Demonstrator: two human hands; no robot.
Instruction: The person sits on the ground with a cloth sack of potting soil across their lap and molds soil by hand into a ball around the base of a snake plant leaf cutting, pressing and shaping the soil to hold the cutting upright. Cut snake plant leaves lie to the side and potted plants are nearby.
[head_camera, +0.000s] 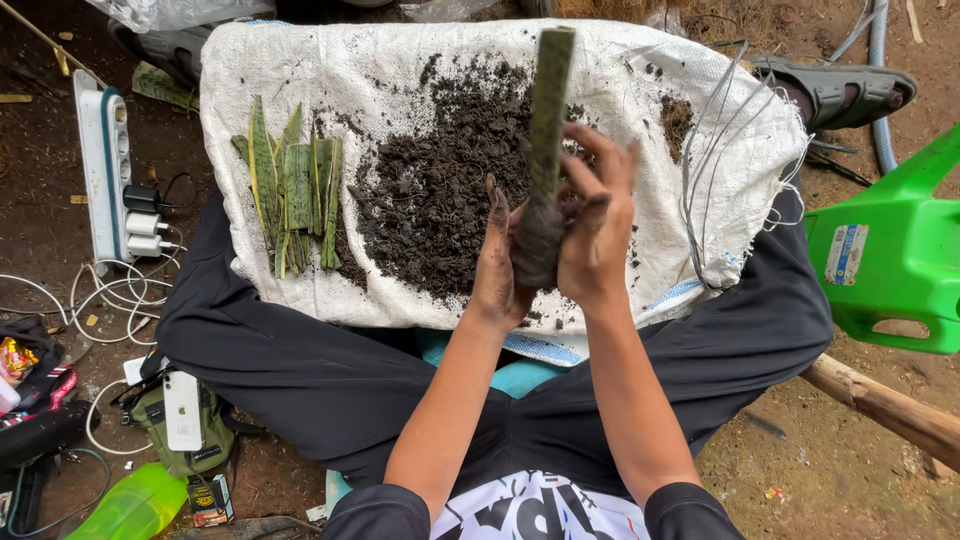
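Observation:
A long green leaf cutting (550, 100) stands upright with a dark clump of soil (538, 245) pressed around its base. My left hand (497, 265) cups the clump from the left, and my right hand (598, 225) wraps it from the right, fingers soiled. Below them a white woven sack (300, 70) is spread over my lap, with a heap of dark soil (440, 170) in its middle. A row of several more green leaf cuttings (290, 190) lies on the sack's left part.
A white power strip (105, 160) with plugged chargers and cables lies on the dirt at left. A phone (182, 410) rests on a green pouch by my left leg. A green plastic stool (890, 245) and a wooden pole (885, 405) are at right; a sandalled foot (835, 92) is at top right.

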